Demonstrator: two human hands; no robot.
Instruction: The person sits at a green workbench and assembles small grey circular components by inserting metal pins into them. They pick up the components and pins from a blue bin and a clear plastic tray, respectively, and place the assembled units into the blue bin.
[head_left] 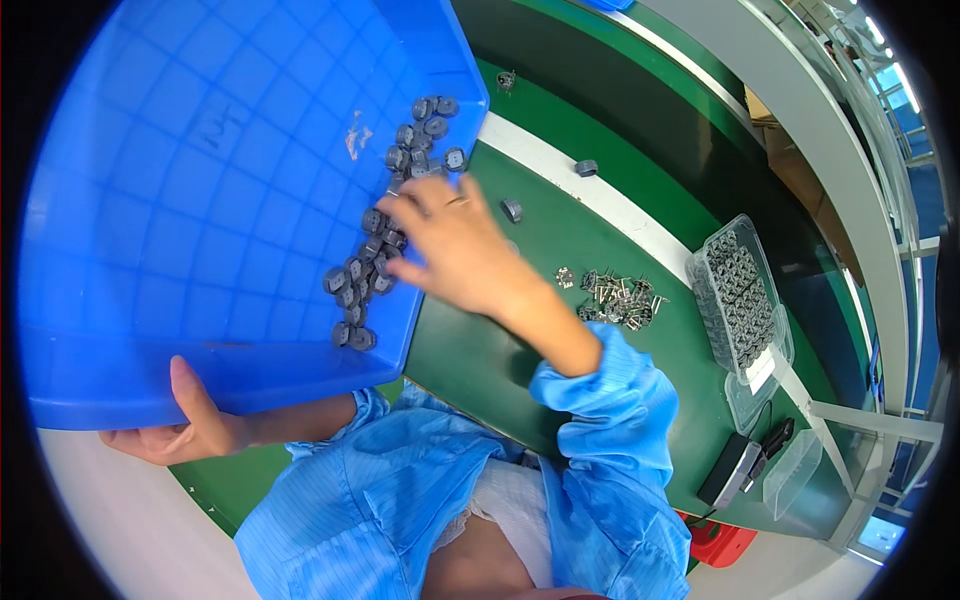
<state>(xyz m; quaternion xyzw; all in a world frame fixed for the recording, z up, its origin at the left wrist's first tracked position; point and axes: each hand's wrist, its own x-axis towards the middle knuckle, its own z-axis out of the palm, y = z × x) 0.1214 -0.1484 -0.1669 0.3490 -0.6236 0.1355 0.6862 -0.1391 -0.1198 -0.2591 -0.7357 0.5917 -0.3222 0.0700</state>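
A large blue plastic bin [250, 190] fills the left of the view, tilted so that its low side faces the green table. My left hand [190, 425] grips its near rim, thumb up along the outer wall and fingers underneath. Small dark grey round parts [360, 275] lie in a band along the bin's low side. Over that band reaches my right hand [455, 235], fingers apart and slightly blurred, touching or just above the parts. Whether a part is under its fingertips is hidden.
On the green table [480, 350] sit loose grey round parts [512, 210] and a pile of metal-pinned pieces [622, 300]. A clear plastic box [738, 290] full of similar pieces stands right, near a black device [732, 468] with a cable. A red stool [722, 542] shows below.
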